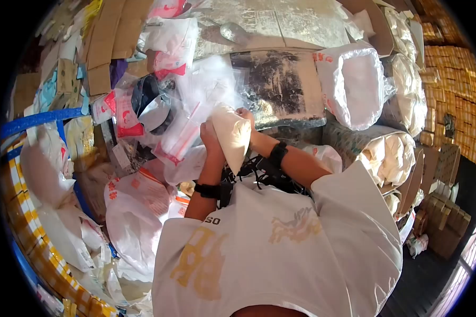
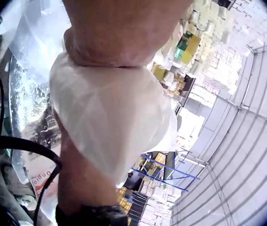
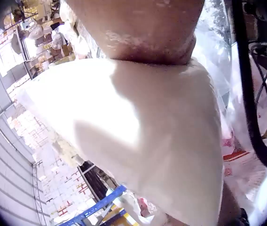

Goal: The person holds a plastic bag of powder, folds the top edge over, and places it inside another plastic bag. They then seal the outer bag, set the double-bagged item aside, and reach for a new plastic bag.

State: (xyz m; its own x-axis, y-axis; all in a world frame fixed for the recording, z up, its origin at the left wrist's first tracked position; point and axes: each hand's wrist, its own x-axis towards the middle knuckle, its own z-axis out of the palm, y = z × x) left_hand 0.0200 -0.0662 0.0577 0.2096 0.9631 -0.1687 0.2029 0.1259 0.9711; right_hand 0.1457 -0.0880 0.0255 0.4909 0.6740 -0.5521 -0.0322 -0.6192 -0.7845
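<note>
Bag (image 1: 235, 138) of cream plastic, conical, looks filled, perhaps unsealed, your curled left hand (image 1: 210, 135) and right hand (image 1: 246, 117) gripping its twelve-o'clock end.

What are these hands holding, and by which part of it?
A filled bag. The left hand and right hand grip it from either side, toward its far end; its near, pointed corner is not held.

Before me lies a dusty, pale worktop (image 1: 312, 21), streaked by hard light and shadow. To my right, yellowish stacked cartons (image 1: 455, 95) rise beside a dark floor (image 1: 404, 290). My left-wrist view shows a blue metal frame (image 2: 171, 181) and a pale panelled surface (image 2: 246, 157) crossed by long bars; wall or roof, I cannot tell.
</note>
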